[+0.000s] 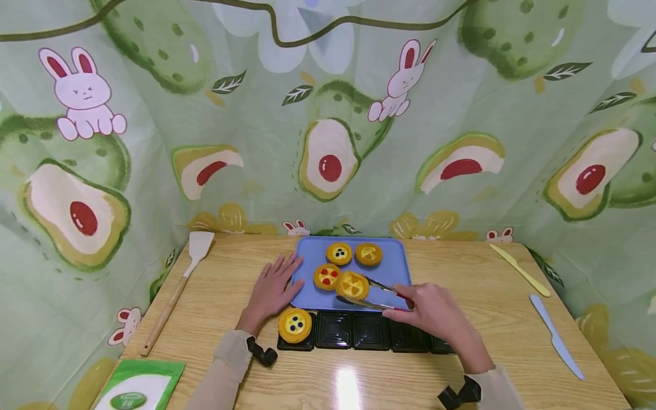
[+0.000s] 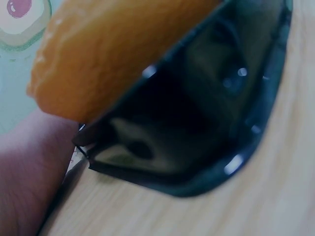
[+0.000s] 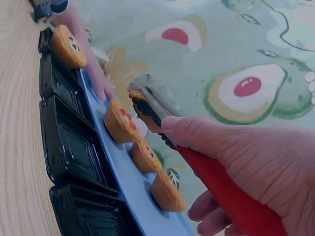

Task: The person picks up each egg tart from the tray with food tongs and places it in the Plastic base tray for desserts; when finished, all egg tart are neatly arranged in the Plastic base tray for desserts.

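Observation:
My right hand (image 1: pixel 417 307) grips red-handled metal tongs (image 1: pixel 381 297), whose tips clamp a yellow-topped tart (image 1: pixel 352 285) on the blue tray (image 1: pixel 394 267). Three more tarts sit on that tray: one red-dotted (image 1: pixel 327 276), one blue-dotted (image 1: pixel 339 253), one yellow (image 1: pixel 369 254). My left hand (image 1: pixel 277 282) lies flat on the table, fingers touching the tray's left edge. In front of the blue tray stands a black compartment tray (image 1: pixel 369 331), with a blue-dotted tart (image 1: pixel 294 324) in its leftmost cell. The right wrist view shows the tongs (image 3: pixel 157 105) closed on the tart (image 3: pixel 140 110).
A wooden spatula (image 1: pixel 179 285) lies at the left. At the right lie a yellow knife (image 1: pixel 520 270) and a blue knife (image 1: pixel 556 336). A green-and-white packet (image 1: pixel 138 387) sits at the near left corner. A printed curtain surrounds the wooden table (image 1: pixel 512 353).

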The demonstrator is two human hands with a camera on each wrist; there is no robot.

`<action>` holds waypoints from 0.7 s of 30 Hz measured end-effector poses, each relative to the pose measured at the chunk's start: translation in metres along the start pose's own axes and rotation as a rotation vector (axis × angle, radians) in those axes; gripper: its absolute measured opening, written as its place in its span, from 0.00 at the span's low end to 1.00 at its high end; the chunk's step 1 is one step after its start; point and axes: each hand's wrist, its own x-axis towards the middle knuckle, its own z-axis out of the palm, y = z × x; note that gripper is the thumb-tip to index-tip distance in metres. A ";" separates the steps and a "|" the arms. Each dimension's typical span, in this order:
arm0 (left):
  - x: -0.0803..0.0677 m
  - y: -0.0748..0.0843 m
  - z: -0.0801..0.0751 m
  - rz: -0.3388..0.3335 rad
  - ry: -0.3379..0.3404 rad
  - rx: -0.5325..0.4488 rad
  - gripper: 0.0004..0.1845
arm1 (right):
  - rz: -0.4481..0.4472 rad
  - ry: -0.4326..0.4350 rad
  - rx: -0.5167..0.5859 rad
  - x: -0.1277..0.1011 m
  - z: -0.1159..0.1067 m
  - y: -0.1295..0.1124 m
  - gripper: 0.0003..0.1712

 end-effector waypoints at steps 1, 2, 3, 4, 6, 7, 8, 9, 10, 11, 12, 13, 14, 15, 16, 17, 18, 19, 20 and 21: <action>0.000 0.000 0.001 0.002 0.001 0.001 0.36 | -0.007 -0.002 0.005 0.000 0.000 -0.001 0.25; 0.000 -0.001 0.001 0.005 0.007 0.002 0.36 | -0.013 -0.002 0.004 0.000 0.000 -0.002 0.25; 0.000 -0.001 0.002 0.007 0.008 0.001 0.36 | -0.021 -0.002 0.004 0.000 0.000 -0.003 0.25; 0.000 -0.002 0.002 0.009 0.009 0.001 0.36 | -0.025 -0.005 0.006 0.000 0.000 -0.004 0.25; 0.000 -0.002 0.002 0.013 0.015 -0.003 0.36 | -0.034 -0.010 0.015 0.000 0.000 -0.006 0.24; 0.000 -0.002 0.002 0.016 0.017 -0.004 0.36 | -0.039 -0.015 0.024 0.000 0.000 -0.007 0.24; 0.000 -0.002 0.002 0.017 0.021 -0.008 0.36 | -0.044 -0.021 0.033 0.000 0.000 -0.008 0.24; 0.000 -0.002 0.002 0.018 0.021 -0.009 0.36 | -0.048 -0.030 0.040 0.000 0.000 -0.009 0.24; 0.000 -0.002 0.002 0.019 0.024 -0.012 0.35 | -0.050 -0.040 0.050 0.001 0.001 -0.010 0.24; 0.000 -0.002 0.001 0.019 0.027 -0.015 0.35 | -0.052 -0.050 0.056 0.001 0.001 -0.011 0.24; 0.000 -0.001 0.001 0.019 0.026 -0.017 0.35 | -0.053 -0.062 0.063 0.001 0.002 -0.012 0.24; 0.000 -0.001 0.001 0.017 0.025 -0.015 0.35 | -0.054 -0.073 0.065 0.001 0.002 -0.013 0.24; 0.000 -0.001 0.000 0.016 0.023 -0.013 0.35 | -0.054 -0.083 0.066 0.001 0.003 -0.015 0.24; 0.000 -0.001 0.000 0.016 0.022 -0.009 0.35 | -0.054 -0.091 0.068 0.000 0.004 -0.016 0.24; 0.000 -0.001 0.000 0.014 0.017 -0.009 0.35 | -0.056 -0.098 0.076 0.000 0.004 -0.017 0.23; 0.000 -0.001 0.000 0.014 0.016 -0.005 0.36 | -0.060 -0.104 0.078 0.000 0.005 -0.019 0.23; 0.000 -0.001 0.000 0.013 0.013 -0.004 0.36 | -0.065 -0.113 0.091 0.000 0.007 -0.020 0.23; 0.000 0.000 0.000 0.012 0.011 -0.004 0.36 | -0.073 -0.119 0.100 0.000 0.008 -0.021 0.22; 0.000 0.000 0.000 0.012 0.010 -0.005 0.36 | -0.081 -0.125 0.112 0.000 0.009 -0.022 0.23; 0.000 -0.001 0.000 0.011 0.008 -0.005 0.36 | -0.090 -0.132 0.123 0.000 0.011 -0.022 0.22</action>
